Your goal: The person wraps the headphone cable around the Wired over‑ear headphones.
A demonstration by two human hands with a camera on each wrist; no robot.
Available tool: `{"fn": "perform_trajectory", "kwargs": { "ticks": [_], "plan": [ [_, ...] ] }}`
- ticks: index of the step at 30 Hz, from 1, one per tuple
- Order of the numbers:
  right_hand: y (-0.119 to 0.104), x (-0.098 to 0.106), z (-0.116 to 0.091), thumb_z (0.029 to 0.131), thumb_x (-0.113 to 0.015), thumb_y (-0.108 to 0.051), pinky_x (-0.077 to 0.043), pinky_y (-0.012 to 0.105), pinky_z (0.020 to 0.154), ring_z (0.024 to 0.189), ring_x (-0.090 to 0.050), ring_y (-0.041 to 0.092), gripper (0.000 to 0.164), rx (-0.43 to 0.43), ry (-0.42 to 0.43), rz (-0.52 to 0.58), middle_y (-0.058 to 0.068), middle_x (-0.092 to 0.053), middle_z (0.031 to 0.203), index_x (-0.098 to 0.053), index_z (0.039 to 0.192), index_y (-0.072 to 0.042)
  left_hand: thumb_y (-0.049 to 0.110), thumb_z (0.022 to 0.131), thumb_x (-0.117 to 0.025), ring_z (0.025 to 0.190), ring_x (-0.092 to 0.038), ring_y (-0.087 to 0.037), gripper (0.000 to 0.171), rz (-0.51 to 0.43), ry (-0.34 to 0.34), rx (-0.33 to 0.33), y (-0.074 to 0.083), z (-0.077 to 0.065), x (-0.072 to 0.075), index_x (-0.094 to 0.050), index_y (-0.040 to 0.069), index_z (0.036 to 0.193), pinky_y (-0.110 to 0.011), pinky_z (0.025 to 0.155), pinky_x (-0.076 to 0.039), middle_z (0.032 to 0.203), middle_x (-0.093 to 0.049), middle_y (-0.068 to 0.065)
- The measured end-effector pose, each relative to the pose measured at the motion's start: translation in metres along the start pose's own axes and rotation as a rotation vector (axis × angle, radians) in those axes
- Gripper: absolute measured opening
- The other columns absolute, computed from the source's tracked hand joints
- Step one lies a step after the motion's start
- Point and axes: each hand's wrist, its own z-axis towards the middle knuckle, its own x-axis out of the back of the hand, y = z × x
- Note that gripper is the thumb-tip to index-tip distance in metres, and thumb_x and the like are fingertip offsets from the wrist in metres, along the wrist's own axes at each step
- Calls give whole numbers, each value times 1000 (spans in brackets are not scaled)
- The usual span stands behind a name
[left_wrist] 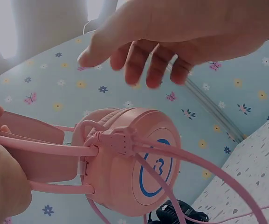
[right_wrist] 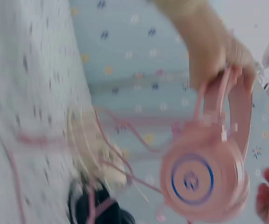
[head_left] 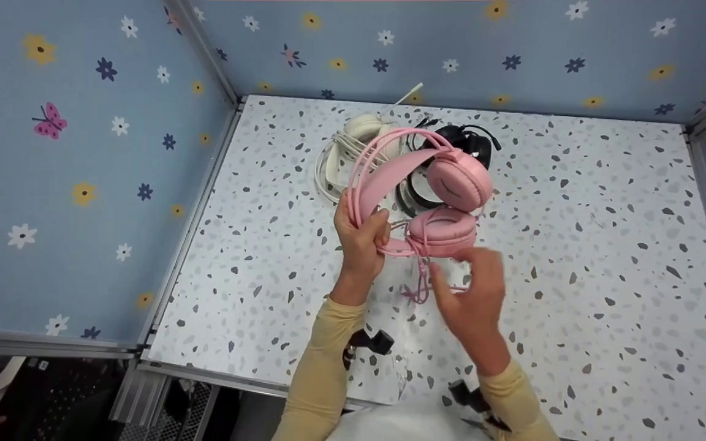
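Pink over-ear headphones (head_left: 460, 180) are held up over the table by my left hand (head_left: 362, 242), which grips the headband with its thumb across the padded strap. In the left wrist view, a blue ring logo marks the outer face of the ear cup (left_wrist: 156, 168). A pink cable (head_left: 423, 278) is wound about the lower cup and hangs down in loops. My right hand (head_left: 478, 291) is beside that lower cup, thumb and fingers parted and loosely bent. The left wrist view has the same right hand (left_wrist: 171, 28) above the cup, holding nothing.
Behind the pink pair, a white headset (head_left: 365, 125) with a coiled cable and raised mic lies on the speckled table (head_left: 604, 257). A black headset (head_left: 478, 147) is right of it, partly hidden. Flowered panels (head_left: 383, 49) wall the table's back and sides.
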Motion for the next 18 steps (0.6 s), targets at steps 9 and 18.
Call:
{"fn": "perform_trajectory", "kwargs": {
  "ticks": [9,18],
  "plan": [
    [-15,-18,-13,84,-57,-6,-47,31,63,75,-54,24,20,-472,-350,565,11,-52,84,-45,98,3,-9,71,-51,32,-25,-12,37,-41,52,-114,7,1,-7,-42,-2,106,-24,30,-22,43,-29,1],
    [-11,29,13,88,-47,2,-36,21,37,42,-43,18,14,-291,-311,390,9,-45,51,-60,89,1,-13,70,-51,31,-28,-17,23,150,128,-199,10,8,0,-39,0,85,-27,28,-25,49,-32,-6]
  ]
}}
